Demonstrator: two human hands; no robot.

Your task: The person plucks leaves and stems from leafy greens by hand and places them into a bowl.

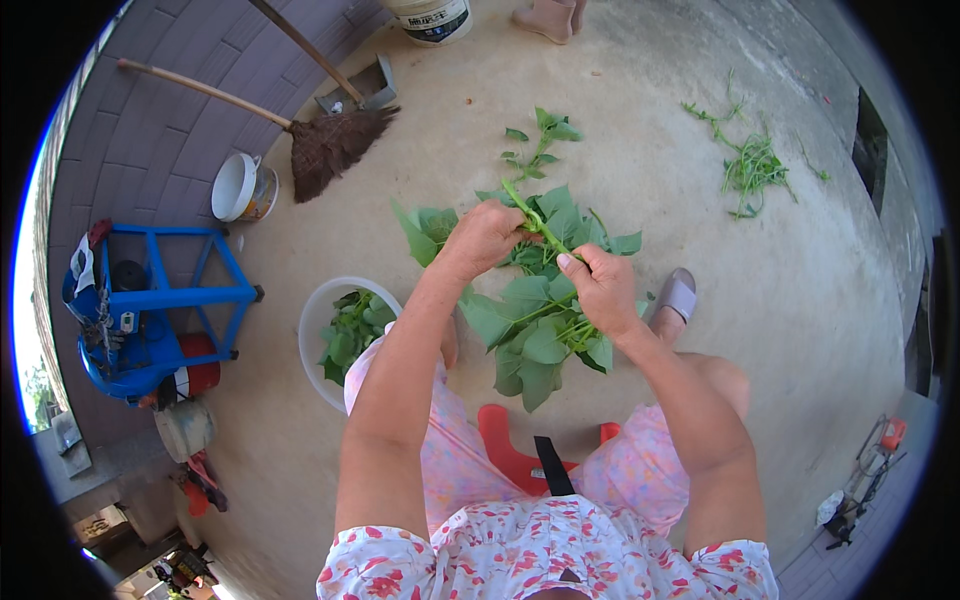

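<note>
My left hand (pixel 486 231) pinches a thick green stem (pixel 541 228) of a leafy vine that looks like sweet potato. Lower down, my right hand (pixel 606 289) grips the same stem, its thumb laid along it. Broad green leaves (pixel 529 337) hang below my right hand, apparently from the held stalks. Behind both hands, more leafy vines (pixel 559 214) lie on the concrete floor, partly hidden by my fingers. A translucent white plastic tub (pixel 309 341) with picked leaves (pixel 352 330) in it stands beside my left leg.
A red plastic stool (pixel 499 442) is beneath me. Stripped green stems (pixel 754 165) lie to the right. On the left are an overturned blue chair (pixel 180 300), a white bucket (pixel 244 187), a broom (pixel 330 154) and a dustpan (pixel 375 82). Pink boots (pixel 546 21) stand ahead.
</note>
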